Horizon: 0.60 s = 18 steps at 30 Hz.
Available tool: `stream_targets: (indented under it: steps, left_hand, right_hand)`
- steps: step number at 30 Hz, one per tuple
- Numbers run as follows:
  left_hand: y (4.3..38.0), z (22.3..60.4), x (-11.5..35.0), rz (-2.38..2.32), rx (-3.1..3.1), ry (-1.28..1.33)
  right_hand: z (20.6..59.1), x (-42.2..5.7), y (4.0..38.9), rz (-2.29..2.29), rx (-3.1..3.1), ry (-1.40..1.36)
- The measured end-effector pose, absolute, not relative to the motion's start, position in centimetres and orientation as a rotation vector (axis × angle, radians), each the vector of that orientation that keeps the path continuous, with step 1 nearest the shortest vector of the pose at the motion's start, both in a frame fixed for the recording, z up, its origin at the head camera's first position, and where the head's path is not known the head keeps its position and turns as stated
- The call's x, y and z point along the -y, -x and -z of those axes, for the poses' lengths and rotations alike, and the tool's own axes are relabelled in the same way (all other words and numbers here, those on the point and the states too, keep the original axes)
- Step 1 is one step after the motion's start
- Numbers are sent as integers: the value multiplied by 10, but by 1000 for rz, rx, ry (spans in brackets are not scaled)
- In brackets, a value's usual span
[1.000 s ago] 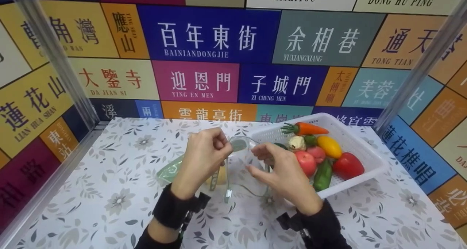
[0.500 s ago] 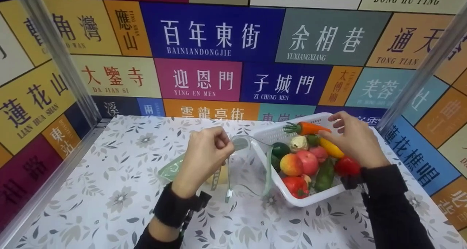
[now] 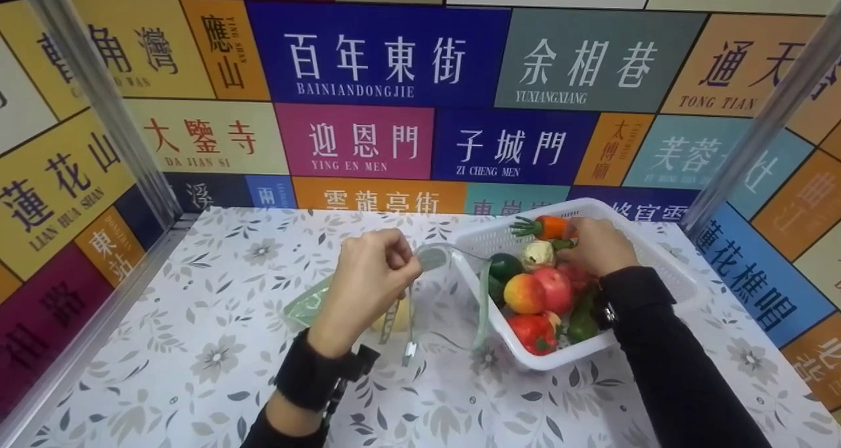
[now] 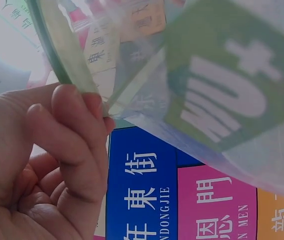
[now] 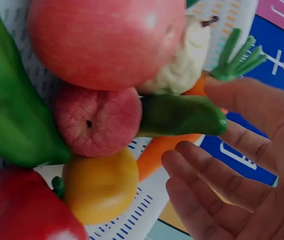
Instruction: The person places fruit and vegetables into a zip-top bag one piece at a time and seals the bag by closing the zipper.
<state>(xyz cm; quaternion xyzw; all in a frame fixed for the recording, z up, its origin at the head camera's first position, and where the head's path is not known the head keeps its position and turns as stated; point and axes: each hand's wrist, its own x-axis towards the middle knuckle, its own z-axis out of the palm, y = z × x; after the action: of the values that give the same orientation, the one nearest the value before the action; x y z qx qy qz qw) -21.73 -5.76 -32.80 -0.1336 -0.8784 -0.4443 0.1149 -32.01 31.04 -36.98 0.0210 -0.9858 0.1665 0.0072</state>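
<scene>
Coloured sign panels point(image 3: 374, 60) back the leaf-print table point(image 3: 217, 402), where the left hand point(image 3: 368, 280) pinches the rim of a clear bag point(image 4: 231, 90). Over the white basket point(image 3: 552, 360) at that hand's three o'clock, the right hand point(image 5: 246, 170) parts its fingers (contact unclear) beside a green vegetable point(image 5: 181, 115).

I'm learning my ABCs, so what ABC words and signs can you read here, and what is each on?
On the wall:
"SHILITING"
"XIA FU"
"SHISHITOU"
"DONG HU PING"
"YING SHAN"
"BAINIANDONGJIE"
"YUXIANGXIANG"
"TONG TIAN"
"DA JIAN SI"
"YING EN MEN"
"ZI CHENG MEN"
"LIAN HUA SHAN"
On the bag: "+"; letters beside it too blurred.
Other wall letters: too small, cut off or covered.
</scene>
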Motion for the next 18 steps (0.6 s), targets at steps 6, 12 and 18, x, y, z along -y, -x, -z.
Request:
stream_targets:
  steps: [6,12,18]
  left_hand:
    - [217,327,58,1288,2580,388]
    - [217,328,59,1233,2557,405]
    - [217,327,59,1224,2545,408]
  right_hand:
    - [375,-308,321,-530,3048,-47]
    - [378,-307,320,-514,2967,-101]
    - [371,-309,317,-474,2917,-102]
